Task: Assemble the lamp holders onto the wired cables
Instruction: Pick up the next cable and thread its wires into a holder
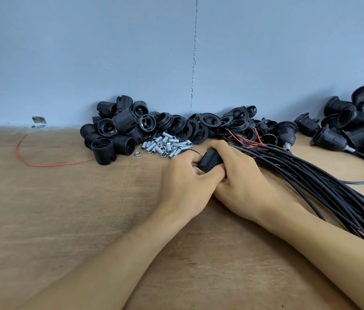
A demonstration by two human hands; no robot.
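Hands: left hand (185, 182) and right hand (241, 182) are pressed together, both curled tight round one black lamp holder (210, 161). One probably steadies it while the other twists or pushes, but fingers hide the joint.
Lamp holder: a ribbed barrel lying crosswise between the two grips, low over the table (64, 209). Whether a cable already enters it cannot be told.
Cables: the black bundle (322, 184) runs just right of the lamp holder, its red-tipped ends fanned toward it, likely to keep the next lead within reach.
Metal tubes and nuts: a small heap (167, 145) just behind and left of the lamp holder, close for quick picking.
Rings: a black pile (199, 128) directly behind the lamp holder.
Loose shells: stacked (114, 130) farther left and behind the lamp holder.
Finished pieces: holders with cables attached (355, 128), far right of the lamp holder, seemingly kept apart as done stock.
Red wire: a lone strand (42, 164) well left of the lamp holder.
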